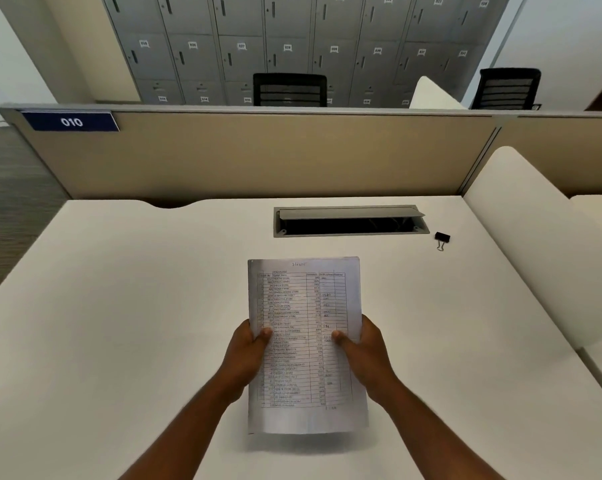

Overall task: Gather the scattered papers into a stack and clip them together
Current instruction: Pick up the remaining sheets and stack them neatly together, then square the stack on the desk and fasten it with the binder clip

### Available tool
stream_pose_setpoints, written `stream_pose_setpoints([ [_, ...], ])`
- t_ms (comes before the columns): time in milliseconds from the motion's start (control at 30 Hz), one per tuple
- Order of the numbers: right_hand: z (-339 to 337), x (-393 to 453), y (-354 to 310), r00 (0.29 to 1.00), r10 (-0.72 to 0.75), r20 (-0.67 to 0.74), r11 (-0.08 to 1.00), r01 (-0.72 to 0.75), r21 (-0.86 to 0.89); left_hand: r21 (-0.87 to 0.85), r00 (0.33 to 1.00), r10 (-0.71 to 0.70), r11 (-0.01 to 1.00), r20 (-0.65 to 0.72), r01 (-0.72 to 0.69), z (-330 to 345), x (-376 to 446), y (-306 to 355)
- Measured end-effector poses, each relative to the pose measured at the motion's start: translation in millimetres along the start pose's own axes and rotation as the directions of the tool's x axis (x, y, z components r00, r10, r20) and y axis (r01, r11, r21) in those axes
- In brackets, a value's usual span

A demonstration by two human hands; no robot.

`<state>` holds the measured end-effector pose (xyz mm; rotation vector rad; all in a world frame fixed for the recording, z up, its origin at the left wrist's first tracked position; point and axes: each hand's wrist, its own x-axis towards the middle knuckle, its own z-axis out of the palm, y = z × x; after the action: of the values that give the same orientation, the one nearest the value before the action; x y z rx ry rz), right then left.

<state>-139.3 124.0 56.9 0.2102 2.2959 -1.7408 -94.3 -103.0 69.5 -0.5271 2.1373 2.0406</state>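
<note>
A stack of papers [304, 299] with a printed table on the top sheet is held above the white desk [136, 306], its edges lined up. My left hand [245, 351] grips the stack's left edge, thumb on the top sheet. My right hand [365, 351] grips the right edge the same way. A black binder clip [442, 239] lies on the desk at the far right, well apart from both hands.
An open grey cable tray [349, 221] is set into the desk behind the papers. A beige partition [258, 154] closes the far edge. A white curved divider [542, 244] borders the right side. Two black chairs and grey lockers stand beyond.
</note>
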Motion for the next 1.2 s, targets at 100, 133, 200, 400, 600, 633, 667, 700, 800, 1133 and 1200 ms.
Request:
stream_pose_setpoints([
  [100, -0.9, 0.0, 0.4, 1.000, 0.014, 0.026, 1.000, -0.014, 0.000, -0.005, 0.999, -0.037, 0.999, 0.003, 0.037, 2.7, -0.2, -3.5],
  [133, -1.0, 0.4, 0.6, 1.000, 0.014, 0.028, 1.000, -0.013, -0.013, -0.003, 0.999, -0.040, 0.999, 0.006, 0.040, 3.9, -0.2, -4.4],
  [200, -1.8, 0.9, 2.1, 0.999, 0.027, 0.028, 0.999, -0.026, -0.034, 0.027, 0.999, -0.038, 0.999, -0.018, 0.038, 7.3, -0.8, -5.4],
  [400, -5.8, 4.9, 9.7, 0.995, 0.092, 0.026, 0.995, -0.091, -0.037, 0.054, 0.994, -0.096, 0.994, -0.052, 0.099, 15.9, 4.3, -9.2],
  [600, -7.4, 12.4, 13.3, 0.977, 0.209, 0.038, 0.976, -0.206, -0.066, 0.137, 0.963, -0.233, 0.958, -0.136, 0.251, 19.2, 19.1, -20.7],
  [633, -6.6, 13.7, 13.4, 0.974, 0.224, 0.035, 0.973, -0.221, -0.072, 0.151, 0.949, -0.272, 0.943, -0.160, 0.296, 18.7, 23.7, -24.6],
  [667, -5.1, 15.3, 13.8, 0.972, 0.231, 0.029, 0.970, -0.228, -0.086, 0.158, 0.935, -0.306, 0.929, -0.177, 0.334, 18.5, 27.9, -27.0],
  [700, -3.5, 17.2, 15.8, 0.971, 0.239, 0.027, 0.966, -0.235, -0.111, 0.158, 0.923, -0.334, 0.918, -0.192, 0.365, 19.3, 31.2, -29.4],
  [800, 1.6, 21.5, 19.9, 0.967, 0.255, 0.004, 0.946, -0.249, -0.210, 0.179, 0.899, -0.372, 0.892, -0.232, 0.415, 23.2, 34.0, -29.3],
  [1133, 1.9, 30.0, 29.1, 0.966, 0.259, 0.003, 0.863, -0.230, -0.450, 0.347, 0.872, -0.327, 0.821, -0.365, 0.454, 33.3, 29.9, -41.1],
  [1200, 1.9, 31.6, 30.6, 0.964, 0.265, -0.001, 0.852, -0.235, -0.468, 0.360, 0.867, -0.312, 0.815, -0.389, 0.454, 32.0, 26.3, -44.7],
])
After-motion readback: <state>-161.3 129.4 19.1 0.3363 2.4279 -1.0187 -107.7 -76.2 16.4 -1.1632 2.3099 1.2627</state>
